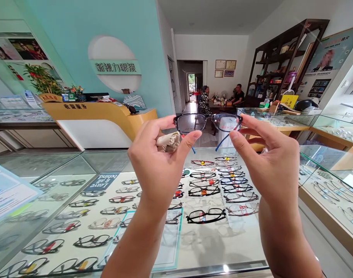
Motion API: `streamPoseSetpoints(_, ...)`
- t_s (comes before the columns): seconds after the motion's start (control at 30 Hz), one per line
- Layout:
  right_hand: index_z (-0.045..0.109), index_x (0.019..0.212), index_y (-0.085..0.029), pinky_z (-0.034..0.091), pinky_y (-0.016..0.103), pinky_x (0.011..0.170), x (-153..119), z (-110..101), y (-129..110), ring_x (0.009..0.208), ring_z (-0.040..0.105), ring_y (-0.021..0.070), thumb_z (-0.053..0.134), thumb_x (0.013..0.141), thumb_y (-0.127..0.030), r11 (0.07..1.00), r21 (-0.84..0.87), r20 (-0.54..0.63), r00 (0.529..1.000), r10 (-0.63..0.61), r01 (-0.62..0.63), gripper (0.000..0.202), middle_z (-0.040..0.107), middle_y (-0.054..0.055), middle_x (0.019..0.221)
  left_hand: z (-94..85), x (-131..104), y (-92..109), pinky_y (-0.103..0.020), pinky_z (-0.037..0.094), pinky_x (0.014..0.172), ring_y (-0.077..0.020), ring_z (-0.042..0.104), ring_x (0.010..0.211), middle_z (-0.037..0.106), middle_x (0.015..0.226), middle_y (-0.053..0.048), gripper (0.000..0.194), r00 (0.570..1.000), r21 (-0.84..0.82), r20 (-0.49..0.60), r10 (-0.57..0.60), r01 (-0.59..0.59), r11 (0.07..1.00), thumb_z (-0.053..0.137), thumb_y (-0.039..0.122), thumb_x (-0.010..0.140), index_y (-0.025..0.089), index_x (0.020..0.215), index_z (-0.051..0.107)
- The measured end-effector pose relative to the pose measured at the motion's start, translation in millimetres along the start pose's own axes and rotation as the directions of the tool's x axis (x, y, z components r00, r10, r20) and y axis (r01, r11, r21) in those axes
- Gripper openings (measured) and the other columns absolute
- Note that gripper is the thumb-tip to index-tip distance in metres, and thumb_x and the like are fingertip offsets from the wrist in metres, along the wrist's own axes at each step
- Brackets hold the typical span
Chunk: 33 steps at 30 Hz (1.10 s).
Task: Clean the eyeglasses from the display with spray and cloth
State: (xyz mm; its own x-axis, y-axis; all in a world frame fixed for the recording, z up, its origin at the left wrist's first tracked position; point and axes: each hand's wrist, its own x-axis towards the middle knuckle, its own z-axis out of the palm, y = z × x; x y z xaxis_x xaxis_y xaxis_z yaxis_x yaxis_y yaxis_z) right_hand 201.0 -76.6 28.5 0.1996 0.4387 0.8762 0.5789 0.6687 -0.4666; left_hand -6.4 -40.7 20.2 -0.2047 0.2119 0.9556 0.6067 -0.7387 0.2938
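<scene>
A pair of dark-framed glasses (208, 118) is held up level above the glass display case. My left hand (161, 158) pinches its left end between thumb and forefinger, with a crumpled beige cloth (169, 141) tucked in the curled fingers. On the other side my right hand (269, 158) grips the right end, thumb below and forefinger along the top. The blue temple tips point down below the lenses. Red lettering shows on the right lens.
Rows of glasses lie in the display case (193, 247) below my hands. A yellow and white counter (98, 125) stands ahead left, more glass cases (332, 185) at right. Two people sit at a far table (222, 104). A printed card (11, 193) is at the left edge.
</scene>
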Motion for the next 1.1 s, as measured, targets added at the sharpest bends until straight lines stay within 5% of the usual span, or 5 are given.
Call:
streamPoseSetpoints(0.6, 0.082, 0.130, -0.024, 0.065, 0.049, 0.087, 6, 5, -1, 0.096, 0.080, 0.0282, 0.075, 0.095, -0.045, 0.988, -0.099, 0.125, 0.983, 0.133, -0.121, 0.041, 0.085, 0.012, 0.119, -5.1, 4, 10, -0.050, 0.062, 0.081, -0.0309, 0.072, 0.102, 0.075, 0.104, -0.007, 0.038, 0.999, 0.050, 0.020, -0.039, 0.038, 0.998, 0.087, 0.055, 0.090, 0.034, 0.118, 0.075)
streamPoseSetpoints(0.9, 0.080, 0.125, -0.022, 0.063, 0.047, 0.084, 6, 6, -4, 0.088, 0.079, 0.0267, 0.071, 0.097, -0.045, 0.985, -0.159, 0.099, 0.991, 0.089, -0.072, 0.038, 0.084, 0.010, 0.106, -4.1, 2, 12, -0.048, 0.064, 0.081, -0.0305, 0.072, 0.104, 0.075, 0.105, -0.007, 0.041, 0.998, 0.048, 0.019, -0.057, 0.056, 0.997, 0.087, 0.060, 0.089, 0.033, 0.117, 0.074)
streamPoseSetpoints(1.1, 0.076, 0.128, -0.024, 0.065, 0.046, 0.084, 3, 5, -7, 0.104, 0.078, 0.0286, 0.071, 0.097, -0.039, 0.979, -0.203, 0.002, 0.999, -0.033, 0.032, 0.034, 0.081, 0.011, 0.117, 0.9, 0, 7, -0.044, 0.064, 0.077, -0.0289, 0.076, 0.099, 0.077, 0.104, -0.007, 0.044, 0.994, 0.030, 0.068, -0.090, 0.088, 0.996, 0.086, 0.059, 0.090, 0.029, 0.121, 0.076)
